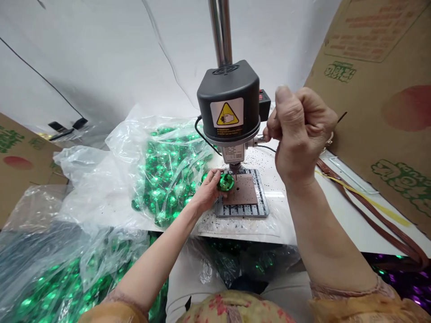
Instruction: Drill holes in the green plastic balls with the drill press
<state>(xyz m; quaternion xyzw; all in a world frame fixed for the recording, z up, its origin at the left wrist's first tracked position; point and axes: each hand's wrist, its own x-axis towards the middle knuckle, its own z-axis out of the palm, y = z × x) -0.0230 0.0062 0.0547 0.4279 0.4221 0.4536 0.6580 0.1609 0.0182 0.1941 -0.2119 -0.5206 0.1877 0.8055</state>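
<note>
A small bench drill (pixel 229 105) with a black motor housing and a yellow warning label stands on a white table. My left hand (pixel 209 188) pinches a faceted green gem (pixel 225 181) and holds it on the brown pad (pixel 245 189) of the drill's base, right under the bit. My right hand (pixel 296 128) is closed in a fist around the drill's feed lever (pixel 257 141) at the right side of the head.
A clear plastic bag (pixel 161 166) of green gems lies left of the drill. Another bag of green gems (pixel 60 278) sits lower left. Cardboard sheets stand at the right (pixel 380 98) and far left (pixel 20 157). A brown strap (pixel 370 224) crosses the table's right side.
</note>
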